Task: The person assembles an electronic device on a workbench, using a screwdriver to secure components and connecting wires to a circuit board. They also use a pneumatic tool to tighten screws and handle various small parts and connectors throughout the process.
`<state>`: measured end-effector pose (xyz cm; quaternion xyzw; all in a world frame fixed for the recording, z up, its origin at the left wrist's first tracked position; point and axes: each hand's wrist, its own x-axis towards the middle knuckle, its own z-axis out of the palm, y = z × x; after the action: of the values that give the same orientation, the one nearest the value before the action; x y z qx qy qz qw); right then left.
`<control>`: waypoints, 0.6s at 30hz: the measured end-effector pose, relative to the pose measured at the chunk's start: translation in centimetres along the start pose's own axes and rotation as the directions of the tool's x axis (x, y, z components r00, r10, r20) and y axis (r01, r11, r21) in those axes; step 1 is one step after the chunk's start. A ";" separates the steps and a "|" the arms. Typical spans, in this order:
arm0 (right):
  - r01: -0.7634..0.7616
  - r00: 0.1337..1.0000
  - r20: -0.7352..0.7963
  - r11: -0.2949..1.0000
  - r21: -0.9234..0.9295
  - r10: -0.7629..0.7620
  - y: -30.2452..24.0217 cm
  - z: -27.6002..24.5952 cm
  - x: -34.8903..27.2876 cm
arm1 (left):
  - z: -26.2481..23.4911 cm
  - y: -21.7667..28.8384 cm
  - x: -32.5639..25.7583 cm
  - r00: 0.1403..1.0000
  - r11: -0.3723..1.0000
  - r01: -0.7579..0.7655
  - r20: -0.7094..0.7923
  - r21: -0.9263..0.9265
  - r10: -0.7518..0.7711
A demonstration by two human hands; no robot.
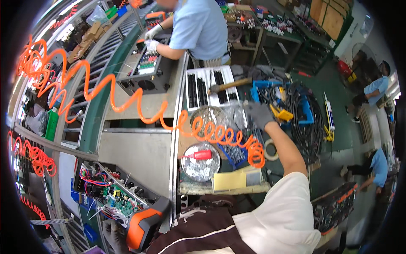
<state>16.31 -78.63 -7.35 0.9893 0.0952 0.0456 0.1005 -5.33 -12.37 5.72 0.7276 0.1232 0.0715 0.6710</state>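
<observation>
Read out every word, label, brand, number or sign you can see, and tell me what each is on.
No text is clear enough to read.
Orange-and-gray casing: no readable text.
Brown-and-white shirt: white marks, illegible.
White cartridge: markings too small, blurred.
Yellow paper: no writing discernible.

This is a factory workshop, an assembly line by the look of it: well left of the right hand (259,114) runs a roller conveyor (108,53), and lower left sits an opened electronic unit (122,199), its circuitry bare. Near that hand, the worktop (203,189) carries a hammer (231,84), a red-handled screwdriver (202,155) and metal dishes (218,166) of small hardware, with a coiled orange hose (256,158) hanging over it.
</observation>
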 end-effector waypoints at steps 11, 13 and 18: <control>0.532 0.846 0.084 0.819 -0.215 -0.527 0.9 5.4 3.6 | 1.7 1.9 -1.0 0.962 0.970 0.157 -0.250 0.188 -0.107; 0.528 0.843 0.221 0.833 -0.166 -0.490 -0.1 2.2 3.6 | 1.6 1.8 -0.9 0.951 0.964 0.201 -0.271 0.176 -0.148; 0.352 0.928 -0.175 0.926 0.135 -0.327 1.5 4.5 2.0 | 2.0 2.2 -1.0 0.951 0.981 0.186 -0.261 0.053 -0.166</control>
<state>18.99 -80.53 -11.25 0.9564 0.2762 0.0937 0.0180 -5.61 -14.69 7.81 0.7236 0.2756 0.0998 0.6249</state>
